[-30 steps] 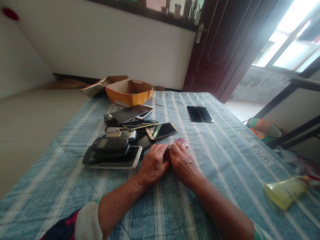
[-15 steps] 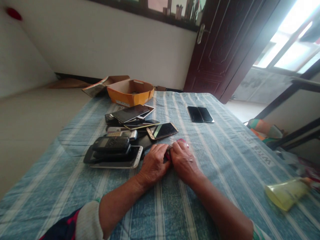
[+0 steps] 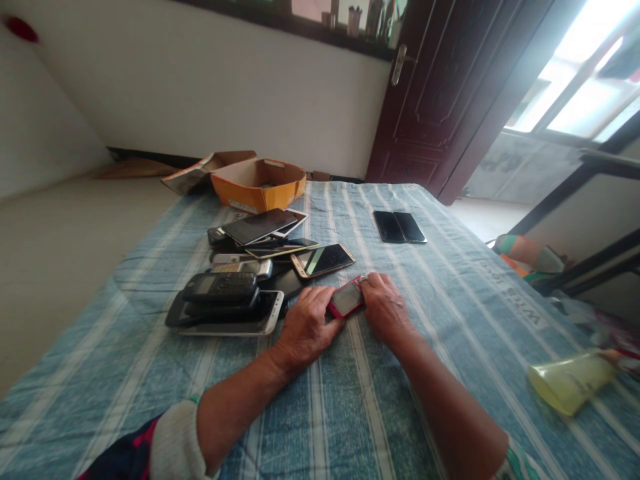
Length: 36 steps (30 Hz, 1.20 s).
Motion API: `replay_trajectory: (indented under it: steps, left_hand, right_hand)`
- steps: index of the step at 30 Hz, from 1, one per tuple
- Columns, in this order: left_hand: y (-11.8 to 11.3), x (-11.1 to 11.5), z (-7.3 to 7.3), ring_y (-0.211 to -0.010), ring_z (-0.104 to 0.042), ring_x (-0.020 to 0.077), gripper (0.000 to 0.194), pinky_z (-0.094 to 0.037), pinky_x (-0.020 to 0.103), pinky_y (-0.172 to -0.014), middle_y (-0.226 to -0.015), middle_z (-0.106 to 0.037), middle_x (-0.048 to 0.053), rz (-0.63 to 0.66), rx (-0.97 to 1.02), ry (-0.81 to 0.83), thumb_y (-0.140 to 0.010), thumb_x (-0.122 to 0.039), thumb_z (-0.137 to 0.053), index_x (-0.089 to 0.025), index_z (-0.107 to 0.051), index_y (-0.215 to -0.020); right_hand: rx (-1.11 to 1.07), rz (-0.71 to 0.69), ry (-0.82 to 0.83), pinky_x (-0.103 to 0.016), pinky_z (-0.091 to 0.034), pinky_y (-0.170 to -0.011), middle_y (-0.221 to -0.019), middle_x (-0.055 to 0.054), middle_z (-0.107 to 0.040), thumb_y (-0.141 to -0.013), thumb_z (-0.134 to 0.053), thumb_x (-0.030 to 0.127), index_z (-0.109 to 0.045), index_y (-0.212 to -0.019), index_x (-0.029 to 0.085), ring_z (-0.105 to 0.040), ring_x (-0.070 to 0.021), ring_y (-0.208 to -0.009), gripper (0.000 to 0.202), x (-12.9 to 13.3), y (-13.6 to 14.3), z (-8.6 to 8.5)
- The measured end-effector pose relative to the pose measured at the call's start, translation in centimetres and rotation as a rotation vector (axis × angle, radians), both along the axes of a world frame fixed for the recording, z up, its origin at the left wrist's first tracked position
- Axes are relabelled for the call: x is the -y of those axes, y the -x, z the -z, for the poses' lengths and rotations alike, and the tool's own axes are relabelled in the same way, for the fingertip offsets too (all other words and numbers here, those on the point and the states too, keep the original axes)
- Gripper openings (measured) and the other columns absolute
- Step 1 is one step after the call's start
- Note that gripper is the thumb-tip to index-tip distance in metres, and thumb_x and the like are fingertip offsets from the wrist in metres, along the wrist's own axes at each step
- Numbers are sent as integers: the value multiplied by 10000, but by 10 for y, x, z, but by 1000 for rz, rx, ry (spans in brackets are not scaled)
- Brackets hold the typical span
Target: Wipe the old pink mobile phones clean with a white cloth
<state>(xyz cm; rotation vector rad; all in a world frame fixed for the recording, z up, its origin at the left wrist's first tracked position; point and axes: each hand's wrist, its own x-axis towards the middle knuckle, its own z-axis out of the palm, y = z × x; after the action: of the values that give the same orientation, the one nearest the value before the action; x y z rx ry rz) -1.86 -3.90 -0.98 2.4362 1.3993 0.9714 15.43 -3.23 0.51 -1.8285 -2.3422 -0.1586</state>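
A small phone with a red edge and a grey screen (image 3: 347, 299) lies on the cloth between my hands, screen up and slightly turned. My left hand (image 3: 311, 320) grips its left end, thumb at the near edge and fingers at the far side. My right hand (image 3: 385, 307) is at the phone's right end, its fingers bent together. Something small and pale shows at those fingertips, too small to name. Just beyond, a gold-framed phone (image 3: 324, 261) lies at the edge of the pile. Left of my left hand, a black keypad phone (image 3: 220, 288) rests on a large white-edged phone (image 3: 273, 313).
More phones are heaped behind, with a dark one (image 3: 260, 227) on top. An orange cardboard box (image 3: 260, 196) stands open at the far edge. Two dark phones (image 3: 400, 227) lie side by side at the back right. A yellow translucent container (image 3: 570, 381) lies at right.
My right hand has slid right along the phone to its right end, uncovering the grey screen. My left hand keeps its hold on the left end.
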Motion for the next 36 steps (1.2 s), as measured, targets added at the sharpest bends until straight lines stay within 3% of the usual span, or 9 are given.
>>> replay_trajectory:
  steps: [9, 19, 27, 32, 36]
  left_hand:
    - [-2, 3, -3, -978, -609, 273, 378, -520, 416, -876, -1028, -667, 94, -5, 6, 34, -689, -175, -744, -147, -598, -1036]
    - [-1, 2, -3, -973, -611, 285, 393, -511, 424, -887, -1030, -667, 121, 8, -31, 28, -694, -191, -733, -110, -596, -1054]
    - [-4, 4, -3, -969, -606, 268, 296, -511, 399, -870, -1017, -666, 96, 2, 8, 53, -725, -209, -708, -158, -611, -1000]
    - [-3, 3, -3, -979, -606, 276, 357, -512, 404, -866, -1030, -663, 95, 2, -1, 52, -707, -204, -713, -165, -593, -1041]
    - [-2, 3, -4, -964, -612, 282, 272, -516, 415, -863, -993, -668, 96, 2, -2, 45, -714, -211, -685, -168, -596, -968]
  right_hand:
    - [123, 0, -10, -353, -434, -725, -962, -119, -583, -892, -436, 53, -640, -925, 132, -482, -255, -907, 221, 28, 7, -3]
    - [137, -63, -12, -338, -433, -724, -966, -97, -579, -907, -463, 103, -635, -917, 155, -501, -248, -922, 180, -2, 19, -6]
    - [148, -61, -29, -321, -426, -715, -983, -96, -583, -911, -457, 105, -630, -942, 158, -499, -234, -912, 184, 20, 11, -2]
    - [141, -75, -38, -320, -422, -700, -952, -88, -586, -901, -480, 107, -636, -894, 155, -493, -236, -905, 164, 9, 20, -2]
    - [90, -166, -65, -323, -425, -726, -928, -82, -585, -906, -497, 119, -642, -902, 145, -486, -232, -896, 147, 8, 29, -1]
